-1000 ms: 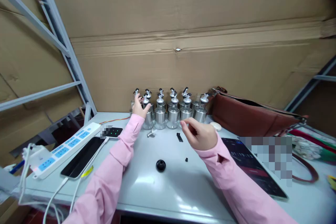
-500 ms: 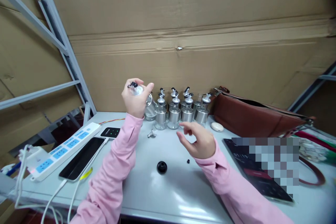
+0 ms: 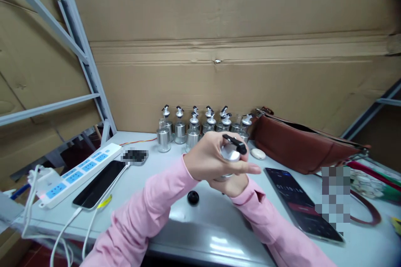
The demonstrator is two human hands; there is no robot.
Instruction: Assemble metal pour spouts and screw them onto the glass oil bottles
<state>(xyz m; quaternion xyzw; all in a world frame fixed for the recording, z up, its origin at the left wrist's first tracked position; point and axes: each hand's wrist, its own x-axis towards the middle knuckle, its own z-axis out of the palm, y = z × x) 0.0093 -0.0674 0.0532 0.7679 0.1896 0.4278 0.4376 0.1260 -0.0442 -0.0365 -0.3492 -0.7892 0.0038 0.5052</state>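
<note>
A: The bottle, a small metal dispenser, is held in the air above the table, in front of the chest. Its silver cap faces the camera, and a black spout lies across the top, its tip pointing right.

B: Long axis?

A: Tilted, top leaning toward the viewer and base away and down. The body is mostly hidden.

B: Hands?

A: The left hand wraps the bottle from the left, fingers closed round it. The right hand cups underneath; I cannot tell its finger spread.

B: Progress?

A: My judgement: one bottle is in hand with the spout fitted. The row of bottles stands at the cardboard wall. A black knob lies loose near the hands. A phone lies to the right and a power strip to the left.
</note>
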